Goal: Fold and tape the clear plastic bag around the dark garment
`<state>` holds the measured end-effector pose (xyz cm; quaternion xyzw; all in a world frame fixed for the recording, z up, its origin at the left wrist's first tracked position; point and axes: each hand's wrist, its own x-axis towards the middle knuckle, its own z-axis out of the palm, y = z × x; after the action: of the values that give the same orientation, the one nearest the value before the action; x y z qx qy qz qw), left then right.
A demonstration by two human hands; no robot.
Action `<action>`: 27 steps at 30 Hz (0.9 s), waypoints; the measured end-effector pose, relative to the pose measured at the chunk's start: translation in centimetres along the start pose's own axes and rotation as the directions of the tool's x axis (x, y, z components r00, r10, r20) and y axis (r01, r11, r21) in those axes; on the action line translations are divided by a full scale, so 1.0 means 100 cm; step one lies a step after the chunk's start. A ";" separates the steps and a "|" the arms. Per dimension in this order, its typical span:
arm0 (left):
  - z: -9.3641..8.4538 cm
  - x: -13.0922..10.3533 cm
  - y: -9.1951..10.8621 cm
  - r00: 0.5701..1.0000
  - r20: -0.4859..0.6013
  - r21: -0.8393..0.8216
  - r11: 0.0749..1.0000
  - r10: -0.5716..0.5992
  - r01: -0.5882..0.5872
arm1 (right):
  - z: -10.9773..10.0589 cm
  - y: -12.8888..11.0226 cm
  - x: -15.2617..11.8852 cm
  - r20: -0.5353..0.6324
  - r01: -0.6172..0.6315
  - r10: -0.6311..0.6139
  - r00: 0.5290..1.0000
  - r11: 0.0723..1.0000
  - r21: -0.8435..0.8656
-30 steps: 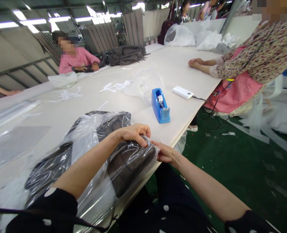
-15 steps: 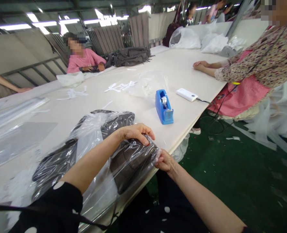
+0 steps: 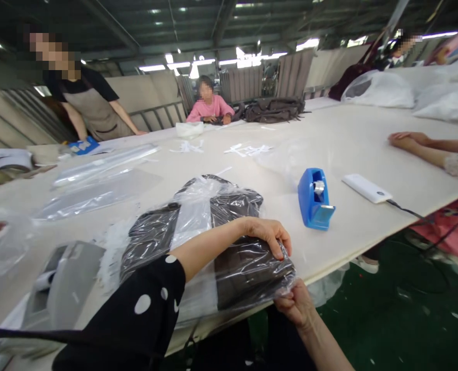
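Observation:
A dark folded item in a clear plastic bag (image 3: 244, 268) lies at the table's near edge, with a pale strip across its middle. My left hand (image 3: 270, 234) rests on the bag's right part, its fingers curled over the corner and the thumb pressed on the plastic. Just below it, my right hand (image 3: 294, 304) is closed on the edge of the clear bag at the table's border. A blue tape dispenser (image 3: 316, 201) stands to the right, beyond my hands.
On the table (image 3: 353, 226) lie a white power bank (image 3: 366, 188) with a cable, clear plastic sheets (image 3: 101, 190), white strips (image 3: 248, 150) and a grey dispenser (image 3: 64, 288). People stand around, one person's hands (image 3: 414, 140) resting at right.
The view has swung left, so the table's things appear further right and a person in an apron and the grey dispenser now show. My hands keep their hold on the bag.

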<state>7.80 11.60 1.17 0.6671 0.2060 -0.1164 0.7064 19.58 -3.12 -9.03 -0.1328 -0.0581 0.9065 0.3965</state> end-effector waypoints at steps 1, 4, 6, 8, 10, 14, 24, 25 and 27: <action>0.000 0.002 -0.002 1.000 0.009 -0.005 1.000 -0.004 0.004 | 0.000 0.001 -0.001 -0.043 -0.011 0.011 0.999 1.000 -0.011; 0.001 0.008 -0.007 1.000 0.015 0.011 1.000 -0.014 0.014 | 0.005 0.004 -0.003 -0.221 -0.027 0.010 0.975 0.997 -0.076; 0.003 0.012 -0.012 1.000 0.009 0.049 0.998 -0.025 0.024 | 0.012 0.006 -0.006 -0.364 -0.050 -0.002 0.932 0.990 -0.133; 0.004 0.017 -0.016 0.999 0.003 0.121 0.992 -0.034 0.033 | 0.018 0.009 -0.011 -0.467 -0.103 -0.014 0.884 0.969 -0.223; 0.006 0.024 -0.020 0.999 0.009 0.217 0.975 -0.043 0.040 | 0.021 0.013 -0.017 -0.518 -0.187 -0.027 0.855 0.915 -0.357; 0.010 0.030 -0.020 0.999 -0.016 0.518 0.854 -0.038 0.041 | 0.011 0.018 -0.034 -0.509 -0.408 0.011 0.860 0.613 -0.676; 0.067 -0.016 -0.025 0.826 -0.099 0.995 0.060 0.555 0.080 | 0.057 -0.004 -0.059 0.054 -0.260 -0.803 0.594 -0.255 -0.931; 0.073 -0.016 -0.028 0.835 -0.065 0.998 0.032 0.547 0.057 | 0.063 -0.007 -0.051 0.167 -0.241 -0.822 0.544 -0.344 -0.908; 0.080 -0.015 -0.031 0.863 -0.005 1.000 0.009 0.504 0.001 | 0.067 -0.015 -0.033 0.365 -0.166 -0.755 0.544 -0.524 -0.835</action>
<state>6.21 3.31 -0.74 0.9968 0.0710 0.0339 0.0139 20.85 -4.48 -1.62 -0.6074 -0.6704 0.1199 0.4091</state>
